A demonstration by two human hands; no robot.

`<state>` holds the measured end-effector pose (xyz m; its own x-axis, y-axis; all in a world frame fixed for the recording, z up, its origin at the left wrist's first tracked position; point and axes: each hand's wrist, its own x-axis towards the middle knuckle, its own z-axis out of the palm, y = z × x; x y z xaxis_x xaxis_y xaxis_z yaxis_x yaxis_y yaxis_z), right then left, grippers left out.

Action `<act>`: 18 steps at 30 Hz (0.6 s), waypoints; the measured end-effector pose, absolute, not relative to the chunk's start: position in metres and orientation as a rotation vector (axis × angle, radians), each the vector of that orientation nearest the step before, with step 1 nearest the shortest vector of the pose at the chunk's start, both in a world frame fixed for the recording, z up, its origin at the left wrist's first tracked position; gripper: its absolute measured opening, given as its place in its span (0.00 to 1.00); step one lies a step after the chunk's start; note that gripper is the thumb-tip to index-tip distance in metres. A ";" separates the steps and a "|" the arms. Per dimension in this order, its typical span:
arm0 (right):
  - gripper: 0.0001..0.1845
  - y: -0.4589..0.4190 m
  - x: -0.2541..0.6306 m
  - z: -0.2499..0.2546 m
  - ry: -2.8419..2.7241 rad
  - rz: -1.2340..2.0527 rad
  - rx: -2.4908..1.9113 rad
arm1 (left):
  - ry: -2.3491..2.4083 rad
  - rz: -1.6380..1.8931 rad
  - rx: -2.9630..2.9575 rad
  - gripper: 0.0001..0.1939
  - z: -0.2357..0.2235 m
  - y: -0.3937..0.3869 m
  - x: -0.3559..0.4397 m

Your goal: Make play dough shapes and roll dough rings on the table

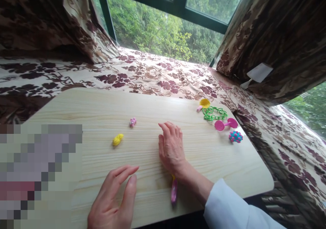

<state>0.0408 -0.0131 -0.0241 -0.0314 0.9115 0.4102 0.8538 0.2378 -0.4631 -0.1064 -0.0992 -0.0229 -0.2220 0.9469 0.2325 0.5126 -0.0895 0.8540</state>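
My right hand (171, 147) rests palm down over the middle of the table, its fingers stretched forward and slightly bent. From under its wrist side sticks out a marbled pink stick (174, 191) with a bit of yellow at its upper end; whatever lies beneath the palm is hidden. Near the front edge, my left hand (114, 195) hovers with thumb and fingers apart and nothing between them. Beyond it lie a yellow lump (118, 139) that looks like modelling clay and a smaller pink and white lump (132, 122).
On the pale wooden table (102, 110), toward the right, sit a yellow disc (204, 103) with a pink stub, a green chain (215, 113), a pink dumbbell shape (226, 124) and a blue piece with pink dots (236, 137). A pixelated patch covers the left. A lamp (259, 72) stands behind.
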 end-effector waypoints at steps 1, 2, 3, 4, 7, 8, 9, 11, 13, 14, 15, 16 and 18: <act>0.21 -0.014 0.040 -0.024 -1.902 0.094 -1.614 | 1.716 1.261 1.600 0.10 -0.023 -0.099 -0.107; 0.21 -0.015 0.039 -0.024 -1.915 0.083 -1.606 | 1.693 1.261 1.626 0.10 -0.024 -0.099 -0.108; 0.21 -0.017 0.039 -0.024 -1.914 0.086 -1.593 | 1.673 1.258 1.647 0.10 -0.025 -0.098 -0.109; 0.20 -0.018 0.039 -0.022 -1.896 0.101 -1.576 | 1.657 1.259 1.660 0.10 -0.025 -0.098 -0.110; 0.19 -0.019 0.047 -0.011 -1.751 0.189 -1.506 | 1.612 1.283 1.666 0.09 -0.027 -0.099 -0.114; 0.18 -0.018 0.051 -0.007 -1.687 0.218 -1.476 | 1.590 1.297 1.664 0.09 -0.027 -0.099 -0.115; 0.18 -0.017 0.056 -0.002 -1.621 0.242 -1.446 | 1.569 1.311 1.660 0.09 -0.027 -0.100 -0.115; 0.18 -0.014 0.064 0.004 -1.499 0.280 -1.401 | 1.542 1.337 1.649 0.09 -0.027 -0.101 -0.115; 0.17 -0.012 0.069 0.003 -1.404 0.310 -1.389 | 1.555 1.344 1.635 0.09 -0.027 -0.102 -0.114; 0.16 -0.011 0.069 0.001 -1.373 0.323 -1.390 | 1.573 1.337 1.627 0.09 -0.027 -0.102 -0.113; 0.16 -0.011 0.068 -0.003 -1.352 0.329 -1.390 | 1.591 1.327 1.625 0.09 -0.026 -0.102 -0.113; 0.16 -0.012 0.066 -0.007 -1.342 0.329 -1.388 | 1.603 1.315 1.629 0.10 -0.026 -0.102 -0.113; 0.16 -0.012 0.061 -0.015 -1.339 0.317 -1.380 | 1.611 1.303 1.640 0.10 -0.025 -0.103 -0.113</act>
